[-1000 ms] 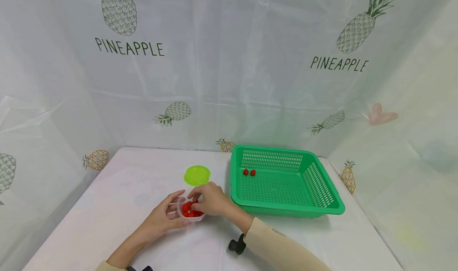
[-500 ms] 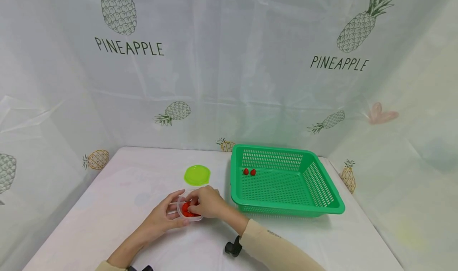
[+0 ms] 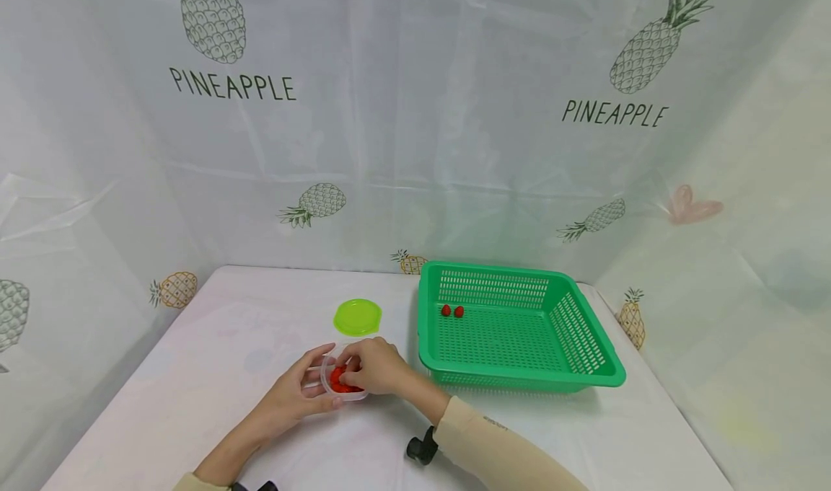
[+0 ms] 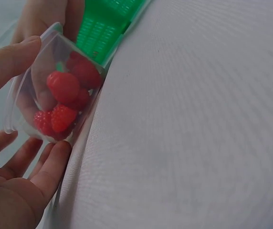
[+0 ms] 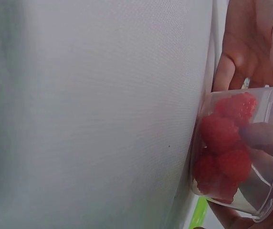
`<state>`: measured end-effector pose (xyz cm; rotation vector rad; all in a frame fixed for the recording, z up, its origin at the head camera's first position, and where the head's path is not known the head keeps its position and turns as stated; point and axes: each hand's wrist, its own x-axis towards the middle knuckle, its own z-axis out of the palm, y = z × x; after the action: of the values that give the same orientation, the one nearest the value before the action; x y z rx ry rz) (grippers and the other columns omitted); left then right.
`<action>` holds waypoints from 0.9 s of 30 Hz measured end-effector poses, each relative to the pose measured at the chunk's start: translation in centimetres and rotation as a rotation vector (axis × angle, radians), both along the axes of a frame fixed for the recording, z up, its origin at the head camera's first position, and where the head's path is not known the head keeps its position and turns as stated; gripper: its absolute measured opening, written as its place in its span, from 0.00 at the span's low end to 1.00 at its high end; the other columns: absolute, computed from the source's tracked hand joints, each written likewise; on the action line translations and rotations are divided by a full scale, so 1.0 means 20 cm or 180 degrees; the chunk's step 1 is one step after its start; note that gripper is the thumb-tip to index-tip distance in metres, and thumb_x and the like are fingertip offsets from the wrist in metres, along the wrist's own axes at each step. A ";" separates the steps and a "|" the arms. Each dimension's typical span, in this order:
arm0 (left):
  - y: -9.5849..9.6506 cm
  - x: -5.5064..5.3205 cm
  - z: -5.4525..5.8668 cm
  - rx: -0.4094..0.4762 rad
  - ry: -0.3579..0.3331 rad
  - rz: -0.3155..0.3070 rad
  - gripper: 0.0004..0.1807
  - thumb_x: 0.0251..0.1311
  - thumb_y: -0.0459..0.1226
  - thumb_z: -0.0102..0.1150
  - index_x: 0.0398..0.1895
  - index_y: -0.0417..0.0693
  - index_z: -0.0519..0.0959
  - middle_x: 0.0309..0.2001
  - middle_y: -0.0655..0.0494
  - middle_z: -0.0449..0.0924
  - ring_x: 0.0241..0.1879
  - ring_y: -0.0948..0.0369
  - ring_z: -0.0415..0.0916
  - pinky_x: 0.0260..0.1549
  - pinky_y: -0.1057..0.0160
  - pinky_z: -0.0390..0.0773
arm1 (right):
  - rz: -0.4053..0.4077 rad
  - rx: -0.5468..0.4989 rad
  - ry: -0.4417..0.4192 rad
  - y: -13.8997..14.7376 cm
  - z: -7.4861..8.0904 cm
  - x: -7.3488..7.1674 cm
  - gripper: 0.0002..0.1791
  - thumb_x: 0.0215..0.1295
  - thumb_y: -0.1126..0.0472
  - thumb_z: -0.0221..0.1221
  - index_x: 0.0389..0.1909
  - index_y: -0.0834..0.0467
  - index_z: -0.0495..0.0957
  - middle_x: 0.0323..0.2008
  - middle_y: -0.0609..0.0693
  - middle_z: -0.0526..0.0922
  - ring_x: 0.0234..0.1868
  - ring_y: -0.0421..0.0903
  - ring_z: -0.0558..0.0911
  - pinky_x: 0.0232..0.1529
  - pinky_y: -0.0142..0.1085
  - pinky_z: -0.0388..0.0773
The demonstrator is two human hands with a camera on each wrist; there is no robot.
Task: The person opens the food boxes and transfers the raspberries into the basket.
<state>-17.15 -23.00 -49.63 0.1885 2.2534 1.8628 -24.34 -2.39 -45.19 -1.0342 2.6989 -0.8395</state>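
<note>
A small clear plastic container (image 3: 329, 391) stands on the table with several red raspberries (image 4: 64, 117) in it. My left hand (image 3: 288, 394) holds it from the left, thumb at the near side and fingers round the far side. From the right my right hand (image 3: 379, 365) reaches over the rim, with thumb and fingers bent down inside among the raspberries (image 5: 220, 133). In the right wrist view a finger touches the fruit through the clear wall; whether a raspberry is pinched is hidden. Two more red fruits (image 3: 452, 311) lie in the green basket (image 3: 506, 336).
Behind the container lies a flat lime-green lid (image 3: 358, 317). The basket's raised rim stands to the right of my right forearm. A pale cloth (image 3: 260, 318) covers the table, and a pineapple-print curtain (image 3: 415, 130) hangs along the back and sides.
Over the past second my right hand has dropped slightly deeper into the container and its wrist has shifted a little left. The left hand, container, lid and basket have stayed in place.
</note>
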 end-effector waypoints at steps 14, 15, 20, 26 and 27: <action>0.00 0.00 0.01 -0.0042 0.0067 0.0052 0.53 0.59 0.41 0.80 0.84 0.57 0.58 0.75 0.40 0.64 0.69 0.45 0.74 0.59 0.63 0.83 | 0.0011 -0.0258 -0.0196 0.00 -0.01 0.01 0.05 0.64 0.64 0.74 0.37 0.52 0.88 0.25 0.37 0.85 0.28 0.29 0.79 0.30 0.24 0.76; 0.00 0.00 0.01 -0.0040 0.0060 0.0057 0.53 0.59 0.41 0.80 0.83 0.57 0.58 0.75 0.40 0.64 0.69 0.45 0.74 0.59 0.63 0.83 | 0.0024 -0.0266 -0.0183 0.00 -0.01 0.01 0.05 0.64 0.65 0.74 0.36 0.52 0.88 0.25 0.37 0.85 0.28 0.28 0.79 0.30 0.23 0.76; 0.00 0.00 0.00 -0.0050 -0.0011 0.0099 0.53 0.58 0.41 0.80 0.83 0.61 0.59 0.75 0.43 0.65 0.70 0.46 0.74 0.59 0.64 0.82 | 0.0081 -0.0304 -0.0133 0.01 0.00 0.00 0.05 0.64 0.67 0.73 0.35 0.54 0.88 0.25 0.38 0.86 0.29 0.28 0.79 0.33 0.23 0.77; 0.00 0.00 0.01 -0.0047 0.0024 0.0074 0.53 0.59 0.41 0.80 0.84 0.58 0.58 0.76 0.40 0.64 0.70 0.45 0.73 0.60 0.63 0.82 | 0.0127 -0.0344 -0.0132 0.02 -0.01 0.00 0.05 0.64 0.66 0.74 0.36 0.55 0.88 0.28 0.38 0.86 0.31 0.29 0.79 0.34 0.22 0.78; 0.00 0.00 0.01 -0.0043 0.0026 0.0066 0.53 0.59 0.41 0.80 0.84 0.58 0.57 0.76 0.40 0.64 0.70 0.45 0.73 0.60 0.64 0.82 | 0.0128 -0.0348 -0.0132 0.02 -0.01 0.00 0.05 0.64 0.66 0.74 0.36 0.55 0.88 0.28 0.38 0.87 0.31 0.29 0.79 0.34 0.22 0.78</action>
<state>-17.13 -23.01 -49.52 0.1715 2.2814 1.8597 -24.44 -1.91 -45.32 -1.0765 2.6149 -0.9994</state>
